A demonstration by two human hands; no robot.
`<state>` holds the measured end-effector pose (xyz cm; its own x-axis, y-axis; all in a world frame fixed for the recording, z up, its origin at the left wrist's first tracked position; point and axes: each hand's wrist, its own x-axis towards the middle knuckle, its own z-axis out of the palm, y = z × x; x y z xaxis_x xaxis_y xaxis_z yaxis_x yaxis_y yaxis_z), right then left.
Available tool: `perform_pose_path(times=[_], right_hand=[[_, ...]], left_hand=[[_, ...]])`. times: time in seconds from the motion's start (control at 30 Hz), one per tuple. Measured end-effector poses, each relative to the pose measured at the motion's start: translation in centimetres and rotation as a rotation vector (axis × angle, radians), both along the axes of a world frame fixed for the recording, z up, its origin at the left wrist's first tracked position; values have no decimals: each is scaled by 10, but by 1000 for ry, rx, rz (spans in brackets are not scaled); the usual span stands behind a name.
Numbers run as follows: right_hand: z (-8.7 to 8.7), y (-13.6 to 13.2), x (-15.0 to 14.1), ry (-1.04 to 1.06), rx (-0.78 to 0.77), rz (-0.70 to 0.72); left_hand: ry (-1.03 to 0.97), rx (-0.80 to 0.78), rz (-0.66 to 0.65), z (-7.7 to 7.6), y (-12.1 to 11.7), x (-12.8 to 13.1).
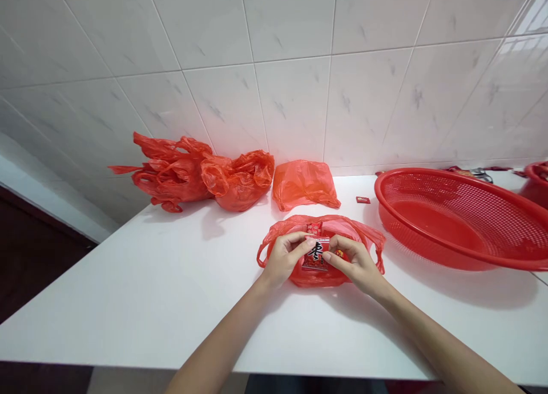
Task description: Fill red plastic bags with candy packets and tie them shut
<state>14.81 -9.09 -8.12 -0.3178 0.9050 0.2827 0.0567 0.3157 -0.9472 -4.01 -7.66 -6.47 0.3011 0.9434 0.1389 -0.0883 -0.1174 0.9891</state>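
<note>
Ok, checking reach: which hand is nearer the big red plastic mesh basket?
Right hand, which sits left of the red plastic mesh basket, not touching it; the left hand is farther left.

We see what looks like a kitchen in a home; shiny white tiles [291, 51] cover the wall; a long white counter [128, 291] runs below them; a big red plastic basket with holes [454, 211] and red plastic bags [171, 174] sit on it.

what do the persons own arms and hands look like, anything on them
The left hand and right hand are bare, with no gloves, and no ring or watch shows. The left forearm and right forearm are slim and bare too, with no sleeve in view.
</note>
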Motion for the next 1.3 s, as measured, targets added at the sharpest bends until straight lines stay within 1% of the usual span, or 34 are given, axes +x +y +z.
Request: perform_pose_path(times=[0.13,0.33,0.43,0.53,0.63,0.8,1.1,1.2,1.3], right_hand=[[2,0,-1,10,-18,11],[2,-1,-3,-51,-24,116],[0,-1,-3,-54,-31,131],[-1,0,-3,-57,-34,138],[1,0,-2,-44,-26,145],[1,0,-3,-17,-37,161],[-1,0,-5,4,-41,120],[-2,1,-5,-11,-34,132],[-4,0,-5,-42,-13,120]], left_hand=[[35,40,25,0,0,2],[-52,46,87,-1,0,4],[-63,52,130,-2,1,4],[-58,75,145,-5,1,3],[-60,65,153,-7,2,2],[-79,50,151,-9,3,2],[-38,68,153,-3,-2,3],[-20,58,133,-3,-2,3],[8,43,81,-4,-2,2]])
